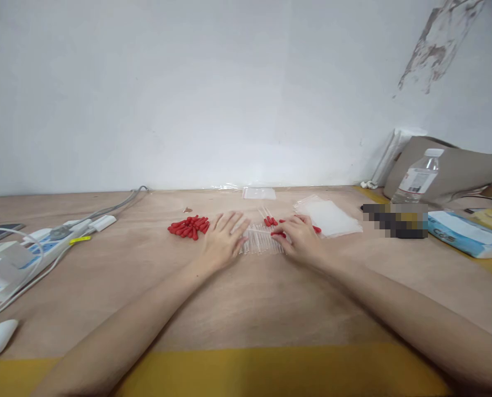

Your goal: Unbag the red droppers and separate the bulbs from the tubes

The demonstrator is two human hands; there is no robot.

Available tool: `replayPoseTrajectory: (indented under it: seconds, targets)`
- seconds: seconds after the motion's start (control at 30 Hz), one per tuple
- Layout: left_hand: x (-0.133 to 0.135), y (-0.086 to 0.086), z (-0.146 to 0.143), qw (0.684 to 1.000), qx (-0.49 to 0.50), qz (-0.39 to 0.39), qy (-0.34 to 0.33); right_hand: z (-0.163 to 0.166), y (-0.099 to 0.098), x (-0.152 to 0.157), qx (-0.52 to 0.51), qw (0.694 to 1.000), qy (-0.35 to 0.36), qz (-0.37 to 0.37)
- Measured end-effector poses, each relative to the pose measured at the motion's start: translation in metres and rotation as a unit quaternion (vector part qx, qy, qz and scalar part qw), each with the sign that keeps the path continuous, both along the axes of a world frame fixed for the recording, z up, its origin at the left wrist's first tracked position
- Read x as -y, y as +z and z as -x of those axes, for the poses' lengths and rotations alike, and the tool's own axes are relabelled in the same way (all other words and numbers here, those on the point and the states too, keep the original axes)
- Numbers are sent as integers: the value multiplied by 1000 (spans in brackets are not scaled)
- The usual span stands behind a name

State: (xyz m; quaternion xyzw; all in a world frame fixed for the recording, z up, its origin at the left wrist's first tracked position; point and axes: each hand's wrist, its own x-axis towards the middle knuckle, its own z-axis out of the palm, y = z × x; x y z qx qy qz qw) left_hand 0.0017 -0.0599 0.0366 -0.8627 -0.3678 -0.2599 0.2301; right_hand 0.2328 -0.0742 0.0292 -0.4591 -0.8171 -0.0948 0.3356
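Observation:
My left hand [225,237] lies open with its fingers spread, over the left end of a row of thin clear tubes [260,243]. Between the fingertips of my right hand [301,237] is a red rubber bulb [278,234], with a clear tube pointing left from it across the row, like a dropper. To the left of my left hand is a pile of red rubber bulbs [188,226]. Just beyond the row lie several droppers with red bulbs [269,221]. More red bulb ends [317,229] show beside my right hand, which partly hides them.
Clear plastic bags [332,216] lie at the right, and a small bag [259,193] is by the wall. A power strip [43,248] with cables occupies the left side. Farther right are a water bottle [418,176], a blue tissue pack [465,234] and a grey bag [469,165].

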Motion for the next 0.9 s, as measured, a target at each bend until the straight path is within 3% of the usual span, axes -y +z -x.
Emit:
replayPoseTrajectory:
  seconds: [0.13,0.27,0.63,0.9]
  targets:
    - [11,-12,-17,997,-38,0,-72,5,-22,21,-16,997,53,-51]
    - [15,-22,-21,994,-30,19,-101,10,-31,21,-8,996,56,-64]
    - [22,-17,-16,986,-40,82,-138,5,-26,26,71,987,98,-108]
    - [24,-18,-9,986,-28,91,-137,-3,-30,26,75,981,113,-141]
